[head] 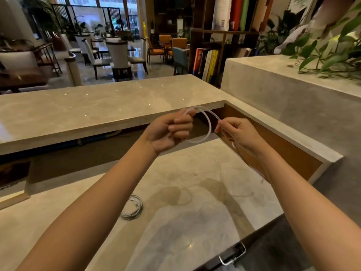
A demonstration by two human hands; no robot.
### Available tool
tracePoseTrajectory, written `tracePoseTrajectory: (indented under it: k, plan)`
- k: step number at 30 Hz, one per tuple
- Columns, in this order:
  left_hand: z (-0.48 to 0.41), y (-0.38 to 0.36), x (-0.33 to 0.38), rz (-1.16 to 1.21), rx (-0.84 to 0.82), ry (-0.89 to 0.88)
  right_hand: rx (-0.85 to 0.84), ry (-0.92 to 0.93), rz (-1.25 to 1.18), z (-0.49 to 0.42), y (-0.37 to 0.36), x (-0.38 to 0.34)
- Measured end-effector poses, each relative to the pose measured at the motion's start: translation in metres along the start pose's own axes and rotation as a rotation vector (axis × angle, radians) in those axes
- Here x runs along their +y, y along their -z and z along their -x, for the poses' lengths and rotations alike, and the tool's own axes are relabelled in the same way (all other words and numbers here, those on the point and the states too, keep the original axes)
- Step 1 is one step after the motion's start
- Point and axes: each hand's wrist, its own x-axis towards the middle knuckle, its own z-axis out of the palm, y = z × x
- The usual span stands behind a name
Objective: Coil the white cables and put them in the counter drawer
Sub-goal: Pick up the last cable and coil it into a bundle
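Nearest us, metal handle (232, 255) at counter (195, 182) edge; coiled cable (131, 207) lies flat on top. Beyond, our left hand (172, 132) fists round white cable (210, 127) loop, right hand (238, 132) pinching its free run; loop upright btwn them, arcing left-right.

Both hands, left (172, 132) and right (237, 133), hold a white cable (209, 124) loop above the counter (195, 184)

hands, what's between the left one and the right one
Only a loop of the white cable, gripped by the left hand and pinched by the right hand, in the head view.
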Motion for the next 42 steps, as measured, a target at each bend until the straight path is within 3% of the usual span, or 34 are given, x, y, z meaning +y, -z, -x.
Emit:
tracePoseTrajectory:
  k: [8, 15, 17, 20, 23, 29, 31, 34, 38, 42]
  plan:
    - [-0.001, -0.015, 0.011, 0.14, 0.063, -0.315, 0.028, -0.092, 0.106, 0.022, -0.011, 0.054]
    - [-0.008, -0.028, 0.019, 0.076, 0.116, -0.47, 0.014, -0.126, 0.134, 0.031, -0.004, 0.072]
    - [-0.015, -0.03, 0.014, 0.01, 0.194, -0.521, -0.018, -0.09, 0.268, 0.031, -0.006, 0.067]
    - [-0.026, -0.027, 0.006, -0.282, 0.389, -0.597, -0.188, 0.02, 0.557, 0.032, -0.02, 0.044]
    - [-0.033, -0.022, -0.008, -0.888, 0.564, -0.518, -0.294, 0.132, 0.739, 0.033, -0.032, 0.009]
    - [-0.031, -0.015, -0.03, -1.412, 0.542, -0.248, -0.215, 0.347, 0.744, 0.035, -0.019, -0.04]
    - [-0.027, -0.012, -0.029, -1.407, 0.518, -0.214, -0.147, 0.363, 0.709, 0.033, -0.006, -0.045]
    - [-0.022, -0.013, -0.023, -1.217, 0.461, -0.122, -0.088, 0.333, 0.674, 0.026, 0.01, -0.046]
    - [-0.016, -0.017, -0.016, -0.969, 0.229, 0.05, -0.051, 0.305, 0.565, 0.019, 0.019, -0.039]
    - [-0.01, -0.012, -0.018, -0.537, 0.122, 0.077, -0.049, 0.256, 0.473, 0.017, 0.021, -0.023]
